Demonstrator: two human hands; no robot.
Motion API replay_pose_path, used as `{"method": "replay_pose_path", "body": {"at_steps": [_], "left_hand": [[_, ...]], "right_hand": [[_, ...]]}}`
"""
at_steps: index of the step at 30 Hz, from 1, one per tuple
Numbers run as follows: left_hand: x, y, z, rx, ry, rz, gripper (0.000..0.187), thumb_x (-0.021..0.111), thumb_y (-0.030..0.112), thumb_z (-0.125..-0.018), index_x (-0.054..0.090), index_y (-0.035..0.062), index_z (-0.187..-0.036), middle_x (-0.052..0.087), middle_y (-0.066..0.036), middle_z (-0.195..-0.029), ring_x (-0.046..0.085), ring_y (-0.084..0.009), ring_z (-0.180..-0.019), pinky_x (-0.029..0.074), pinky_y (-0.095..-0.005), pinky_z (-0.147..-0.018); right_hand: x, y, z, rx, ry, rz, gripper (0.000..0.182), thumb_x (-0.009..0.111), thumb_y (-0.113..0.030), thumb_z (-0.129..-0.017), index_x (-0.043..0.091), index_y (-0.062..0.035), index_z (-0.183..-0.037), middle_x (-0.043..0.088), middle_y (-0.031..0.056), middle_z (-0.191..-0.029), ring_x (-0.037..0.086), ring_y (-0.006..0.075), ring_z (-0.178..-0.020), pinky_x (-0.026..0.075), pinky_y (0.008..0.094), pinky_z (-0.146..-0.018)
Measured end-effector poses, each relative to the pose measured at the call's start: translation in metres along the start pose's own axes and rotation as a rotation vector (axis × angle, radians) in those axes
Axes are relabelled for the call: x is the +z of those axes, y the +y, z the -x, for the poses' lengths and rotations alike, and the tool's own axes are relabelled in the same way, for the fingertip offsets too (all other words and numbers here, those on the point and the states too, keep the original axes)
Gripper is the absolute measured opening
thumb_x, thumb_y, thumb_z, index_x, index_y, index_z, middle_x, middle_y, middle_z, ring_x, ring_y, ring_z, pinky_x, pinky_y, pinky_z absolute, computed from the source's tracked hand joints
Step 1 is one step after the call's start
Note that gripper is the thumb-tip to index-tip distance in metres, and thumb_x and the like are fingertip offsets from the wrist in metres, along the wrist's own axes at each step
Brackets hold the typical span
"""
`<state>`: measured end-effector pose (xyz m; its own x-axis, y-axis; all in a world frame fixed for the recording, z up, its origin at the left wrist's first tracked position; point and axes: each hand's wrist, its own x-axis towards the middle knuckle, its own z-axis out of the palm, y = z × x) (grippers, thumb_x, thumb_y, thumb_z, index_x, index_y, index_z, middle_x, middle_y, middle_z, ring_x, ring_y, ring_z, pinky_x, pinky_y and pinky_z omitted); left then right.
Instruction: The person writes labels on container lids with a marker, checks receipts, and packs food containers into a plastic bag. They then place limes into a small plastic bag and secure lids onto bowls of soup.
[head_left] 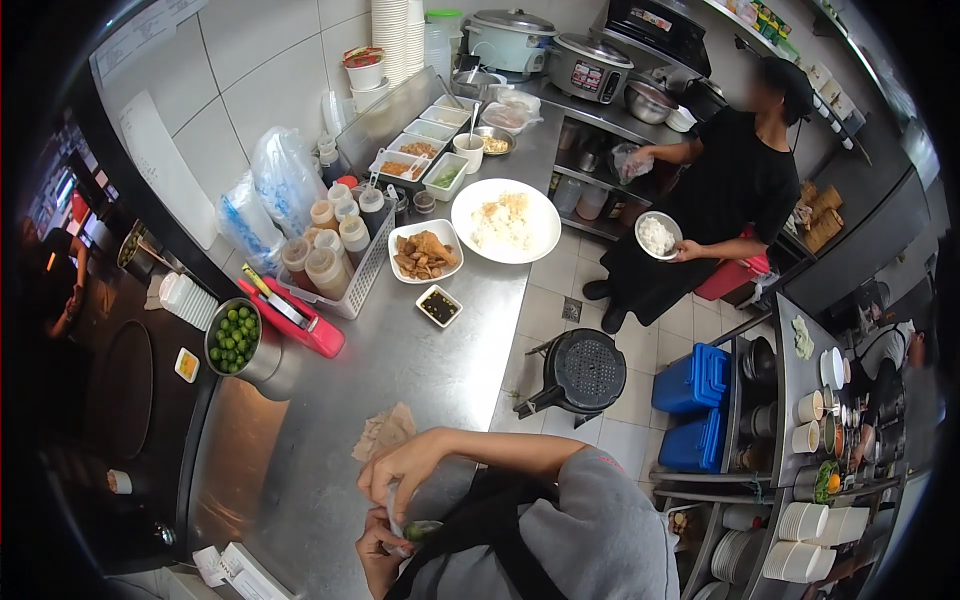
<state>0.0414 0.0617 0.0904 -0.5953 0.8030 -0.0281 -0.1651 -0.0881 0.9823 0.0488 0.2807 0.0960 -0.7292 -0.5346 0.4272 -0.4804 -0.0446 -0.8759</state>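
Near the bottom of the view, my right hand [402, 472] reaches over the counter, its fingers pinching a thin whitish piece that looks like plastic [398, 515]. Just below it, my left hand [378, 545] is closed on the lower part of the same piece. A small green item [421, 530] shows beside my fingers, partly hidden by the dark apron strap. Crumpled brown paper [385, 432] lies on the steel counter [420, 350] just beyond my right hand.
Rice plate [507, 221], fried food bowl [426, 252] and sauce dish [439, 306] stand on the counter. A pot of green limes [233, 338] is at left. A co-worker [740, 185] holds a rice bowl [657, 236]. A black stool [585, 370] stands on the floor.
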Motion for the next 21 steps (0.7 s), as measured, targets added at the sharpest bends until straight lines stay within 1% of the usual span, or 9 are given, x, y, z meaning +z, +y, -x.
{"method": "replay_pose_path", "body": {"at_steps": [2, 4, 7, 9, 11, 13, 16, 19, 21], "left_hand": [[-0.003, -0.017, 0.001, 0.021, -0.031, 0.263, 0.025, 0.075, -0.001, -0.058, 0.054, 0.0062, -0.067, 0.051, -0.006, -0.082, 0.053, -0.0227, -0.089, 0.036, -0.0364, -0.093], [-0.002, -0.018, -0.002, 0.051, 0.042, 0.435, 0.025, 0.074, -0.001, -0.059, 0.052, 0.0063, -0.068, 0.051, -0.007, -0.081, 0.054, -0.0216, -0.086, 0.038, -0.0361, -0.089], [0.004, -0.018, -0.004, 0.086, 0.152, 0.694, 0.025, 0.072, -0.002, -0.061, 0.05, 0.0064, -0.069, 0.051, -0.007, -0.078, 0.054, -0.02, -0.083, 0.042, -0.0357, -0.084], [-0.003, -0.017, -0.003, 0.049, 0.208, 0.571, 0.024, 0.071, -0.002, -0.063, 0.05, 0.0065, -0.071, 0.051, -0.007, -0.078, 0.054, -0.0189, -0.08, 0.043, -0.0348, -0.08], [-0.029, -0.007, 0.003, -0.052, 0.246, 0.145, 0.022, 0.07, -0.002, -0.064, 0.05, 0.0065, -0.072, 0.05, -0.007, -0.08, 0.053, -0.0176, -0.077, 0.043, -0.0334, -0.076], [-0.02, 0.014, -0.008, 0.133, 0.424, -0.281, 0.018, 0.066, -0.005, -0.066, 0.056, 0.005, -0.078, 0.048, -0.006, -0.084, 0.047, -0.0177, -0.08, 0.038, -0.0304, -0.077], [-0.018, 0.018, -0.007, 0.309, 0.616, -0.909, 0.017, 0.061, -0.006, -0.07, 0.059, 0.0024, -0.085, 0.046, -0.007, -0.087, 0.043, -0.0202, -0.087, 0.034, -0.0307, -0.079], [-0.023, 0.017, -0.012, 0.436, 0.686, -1.248, 0.016, 0.059, -0.005, -0.072, 0.059, 0.0022, -0.087, 0.045, -0.009, -0.09, 0.043, -0.0216, -0.088, 0.034, -0.0323, -0.081], [-0.025, 0.014, -0.016, 0.383, 0.784, -1.125, 0.013, 0.058, -0.002, -0.074, 0.06, 0.0035, -0.085, 0.053, -0.008, -0.085, 0.043, -0.0217, -0.09, 0.033, -0.0342, -0.082]], "right_hand": [[0.003, 0.0, -0.004, 0.113, -0.002, -0.089, 0.029, 0.066, -0.023, -0.08, 0.058, 0.003, -0.071, 0.051, 0.0087, -0.071, 0.052, 0.0199, -0.07, 0.038, 0.0314, -0.06], [0.009, -0.006, -0.011, 0.193, 0.063, -0.135, 0.03, 0.063, -0.023, -0.082, 0.056, 0.0037, -0.069, 0.052, 0.008, -0.072, 0.052, 0.0193, -0.072, 0.038, 0.0307, -0.06], [0.02, -0.01, -0.021, -0.042, 0.442, 0.004, 0.038, 0.056, -0.027, -0.088, 0.053, -0.0002, -0.062, 0.051, 0.0051, -0.06, 0.052, 0.0138, -0.056, 0.039, 0.0271, -0.051], [0.019, -0.021, -0.014, 0.245, 0.377, -0.12, 0.037, 0.054, -0.027, -0.09, 0.052, -0.0016, -0.062, 0.051, 0.0046, -0.06, 0.05, 0.0133, -0.053, 0.037, 0.0265, -0.049], [0.023, -0.018, -0.011, 0.435, 0.381, -0.312, 0.038, 0.051, -0.029, -0.092, 0.052, -0.0036, -0.063, 0.05, 0.0036, -0.058, 0.047, 0.0121, -0.048, 0.036, 0.0256, -0.046], [0.033, -0.001, -0.009, 0.532, 0.454, -0.569, 0.04, 0.048, -0.032, -0.093, 0.052, -0.0062, -0.064, 0.05, 0.0021, -0.055, 0.045, 0.0104, -0.043, 0.035, 0.0242, -0.043], [0.04, 0.002, -0.018, 0.493, 0.554, -1.107, 0.035, 0.047, -0.035, -0.093, 0.056, -0.0071, -0.074, 0.055, 0.0028, -0.062, 0.052, 0.0107, -0.052, 0.04, 0.0229, -0.047], [0.049, -0.005, -0.029, 0.464, 0.629, -1.239, 0.035, 0.046, -0.037, -0.093, 0.059, -0.0055, -0.094, 0.059, 0.0062, -0.079, 0.055, 0.0123, -0.067, 0.044, 0.0238, -0.057], [0.054, -0.005, -0.035, 0.305, 0.537, -1.196, 0.032, 0.047, -0.032, -0.093, 0.057, -0.0046, -0.106, 0.058, 0.0072, -0.093, 0.056, 0.0139, -0.078, 0.046, 0.0262, -0.065]]}}
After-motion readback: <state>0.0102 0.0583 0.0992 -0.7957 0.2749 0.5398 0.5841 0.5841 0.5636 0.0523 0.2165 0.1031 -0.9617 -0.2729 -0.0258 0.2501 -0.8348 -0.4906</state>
